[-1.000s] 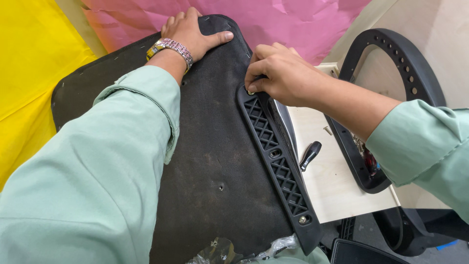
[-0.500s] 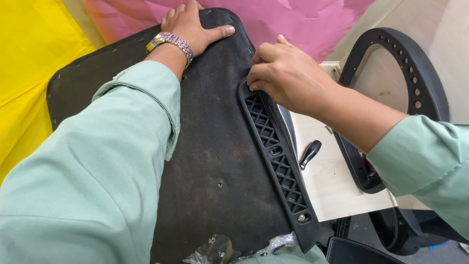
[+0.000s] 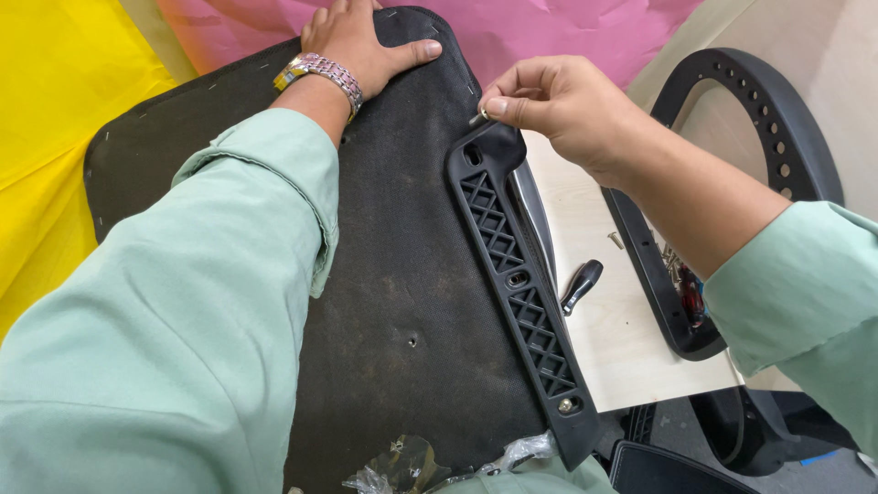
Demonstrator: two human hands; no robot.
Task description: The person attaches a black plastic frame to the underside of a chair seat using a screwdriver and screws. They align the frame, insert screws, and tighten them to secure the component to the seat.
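Since half a second earlier, the right hand (image 3: 567, 114) had lifted off the top end of the long black plastic lattice bracket (image 3: 521, 293) and now hovered just above it, thumb and forefinger pinched together on a small silver screw (image 3: 479, 116). That bracket lay along the right edge of the black fabric-covered chair seat base (image 3: 402, 274), turned underside up, with a screw already seated in its lowest hole and its middle and top holes open.

From the head view, the left hand (image 3: 361, 41) lay flat on the far end of the seat base, fingers spread and gripping nothing, a silver metal wristwatch (image 3: 320, 71) on its wrist. Both arms wore pale green sleeves. Right of the bracket, a small black-handled tool (image 3: 582, 285) rested on the pale wooden tabletop (image 3: 604, 357), with a loose screw (image 3: 616, 240) lying just beyond it. Farther right of the bracket stood a black plastic perforated ring-shaped chair frame (image 3: 777, 119). Yellow sheeting (image 3: 55, 119) and pink sheeting (image 3: 549, 27) lay beyond the seat base. Crumpled clear plastic wrap (image 3: 412, 467) sat at the seat base's near edge.
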